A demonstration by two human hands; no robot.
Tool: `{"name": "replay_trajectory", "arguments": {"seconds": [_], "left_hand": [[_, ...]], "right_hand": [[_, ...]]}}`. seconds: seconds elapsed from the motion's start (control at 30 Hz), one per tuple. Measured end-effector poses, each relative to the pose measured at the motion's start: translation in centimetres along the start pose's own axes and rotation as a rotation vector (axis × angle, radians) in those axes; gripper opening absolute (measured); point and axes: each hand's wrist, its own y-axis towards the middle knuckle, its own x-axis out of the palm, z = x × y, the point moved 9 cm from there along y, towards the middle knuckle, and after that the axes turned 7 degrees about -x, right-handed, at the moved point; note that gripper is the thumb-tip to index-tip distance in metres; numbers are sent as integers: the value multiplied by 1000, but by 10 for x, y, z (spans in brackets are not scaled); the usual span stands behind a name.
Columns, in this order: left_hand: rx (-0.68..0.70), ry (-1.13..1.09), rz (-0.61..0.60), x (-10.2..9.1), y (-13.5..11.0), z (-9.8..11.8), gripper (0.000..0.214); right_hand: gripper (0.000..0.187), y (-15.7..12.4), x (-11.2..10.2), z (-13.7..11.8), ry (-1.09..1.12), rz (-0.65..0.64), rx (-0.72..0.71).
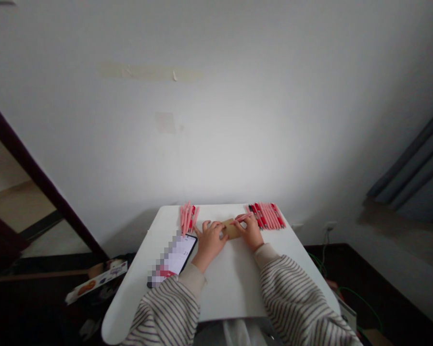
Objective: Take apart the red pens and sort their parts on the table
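A small brown paper pad or card (pixel 233 230) lies on the white table between my two hands. My left hand (pixel 211 240) rests at its left edge with the fingers spread, the thumb and a fingertip touching that side. My right hand (pixel 251 232) is closed around a pink pen (pixel 243 217), tilted over the pad's upper right part. The pen's tip is too small to make out. Right of that hand lies a row of pink, red and dark pens (pixel 269 216). Beyond my left hand is a smaller group of pink and red pens (pixel 189 218).
A phone (pixel 176 257) with a lit, partly blurred screen lies left of my left forearm. The white table (pixel 234 283) stands against a pale wall (pixel 231 144). A printed box (pixel 97 282) is on the floor at left; green cables (pixel 319 263) are at right.
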Motion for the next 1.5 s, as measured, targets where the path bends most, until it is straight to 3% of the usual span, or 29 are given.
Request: {"name": "replay_trajectory", "arguments": {"seconds": [1.5], "left_hand": [[-23, -26, 21, -2, 0, -3, 27]], "right_hand": [[15, -2, 3, 7, -100, -4, 88]]}}
